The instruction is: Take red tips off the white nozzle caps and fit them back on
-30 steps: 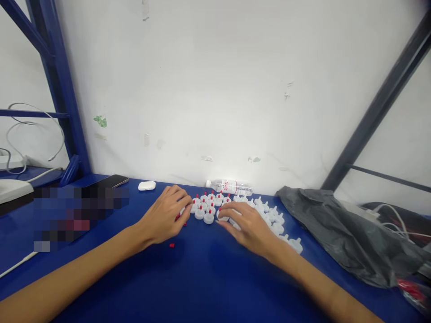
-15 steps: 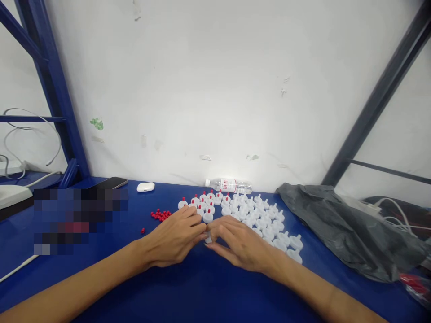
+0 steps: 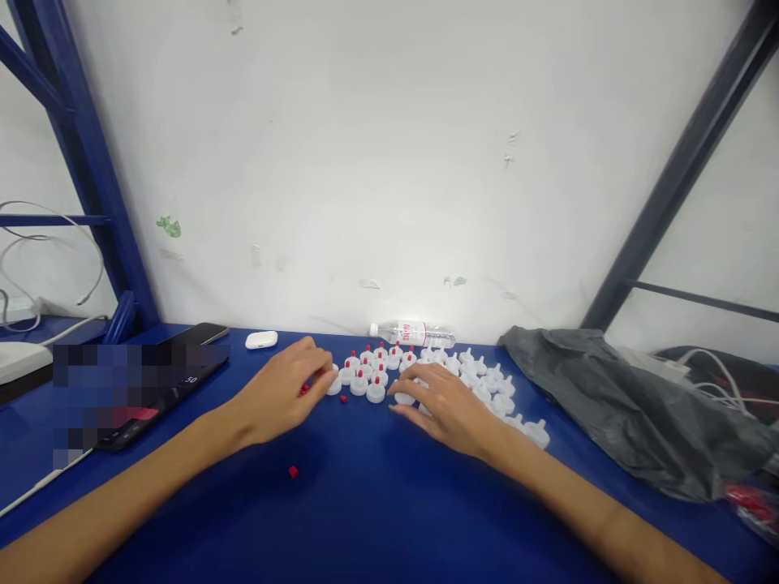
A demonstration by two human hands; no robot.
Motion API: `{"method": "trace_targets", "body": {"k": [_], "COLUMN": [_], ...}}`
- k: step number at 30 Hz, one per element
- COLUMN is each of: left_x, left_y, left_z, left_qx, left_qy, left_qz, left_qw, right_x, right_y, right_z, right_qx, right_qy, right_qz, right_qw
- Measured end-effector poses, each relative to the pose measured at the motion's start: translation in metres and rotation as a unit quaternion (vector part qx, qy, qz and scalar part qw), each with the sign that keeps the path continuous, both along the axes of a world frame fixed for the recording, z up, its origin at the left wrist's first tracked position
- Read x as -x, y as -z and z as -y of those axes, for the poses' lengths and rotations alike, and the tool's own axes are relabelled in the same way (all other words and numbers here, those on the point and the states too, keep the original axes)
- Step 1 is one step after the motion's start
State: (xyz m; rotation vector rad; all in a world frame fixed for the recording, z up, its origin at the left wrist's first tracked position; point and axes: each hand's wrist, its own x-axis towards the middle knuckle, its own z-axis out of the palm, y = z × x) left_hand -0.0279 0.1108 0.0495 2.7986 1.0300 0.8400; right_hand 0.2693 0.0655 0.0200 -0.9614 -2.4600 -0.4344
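My left hand (image 3: 286,391) is over the small red caps (image 3: 304,390), partly covering them. Its fingers are curled and the thumb is bent toward them; whether a cap is in the fingertips is hidden. Beside those fingertips stand several white nozzle lids with red tips (image 3: 376,391). My right hand (image 3: 444,410) reaches over the edge of the bare white nozzle lids (image 3: 468,373). Thumb and fingers close around one white nozzle lid (image 3: 404,398) lying at the near left of that group.
Loose red caps lie near the red-tipped lids (image 3: 344,399) and nearer to me (image 3: 293,472). A plastic bottle (image 3: 414,332) lies along the wall. Phones (image 3: 207,333) and a white earbud case (image 3: 261,340) are at left; a grey bag (image 3: 633,414) is at right.
My hands were together over a white nozzle lid and have moved apart. The left went left to the red caps, the right went right and up to the bare lids. A red cap lies nearer to me.
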Motion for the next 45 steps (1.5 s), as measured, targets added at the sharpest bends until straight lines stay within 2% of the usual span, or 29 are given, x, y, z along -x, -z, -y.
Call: {"method": "trace_targets", "body": {"k": [3, 6, 9, 16, 20, 28, 33, 38, 45], "left_x": [-0.006, -0.012, -0.014, -0.013, -0.01, -0.008, -0.008, -0.015, -0.025], "left_y": [0.012, 0.024, 0.03, 0.03, 0.027, 0.021, 0.016, 0.013, 0.016], "left_z": [-0.001, -0.003, -0.005, -0.002, -0.001, 0.001, 0.001, 0.011, 0.024], "left_qx": [-0.016, -0.023, -0.03, -0.045, -0.046, -0.037, -0.062, -0.097, -0.141], "left_qy": [0.036, 0.061, 0.074, 0.057, 0.055, 0.057, 0.063, 0.063, 0.103], "left_qz": [-0.068, -0.084, -0.095, -0.136, -0.14, -0.141, -0.108, -0.077, -0.116], "left_qw": [0.997, 0.994, 0.992, 0.988, 0.988, 0.988, 0.99, 0.99, 0.978], "right_x": [0.007, 0.01, 0.008, 0.007, 0.014, 0.027, 0.024, 0.028, 0.037], "right_y": [0.002, 0.002, 0.001, -0.004, -0.005, 0.009, 0.009, 0.005, 0.002], "right_z": [0.002, 0.004, 0.005, 0.005, 0.007, 0.004, 0.001, 0.007, 0.017], "right_qx": [-0.001, 0.015, 0.034, -0.005, 0.003, 0.035, 0.019, -0.02, -0.025], "right_qy": [-0.026, -0.022, -0.008, 0.061, 0.065, 0.074, 0.041, -0.028, -0.109], "right_qz": [0.022, 0.052, 0.071, 0.088, 0.083, 0.083, 0.058, 0.04, 0.01], "right_qw": [0.999, 0.998, 0.997, 0.994, 0.994, 0.993, 0.997, 0.999, 0.994]}}
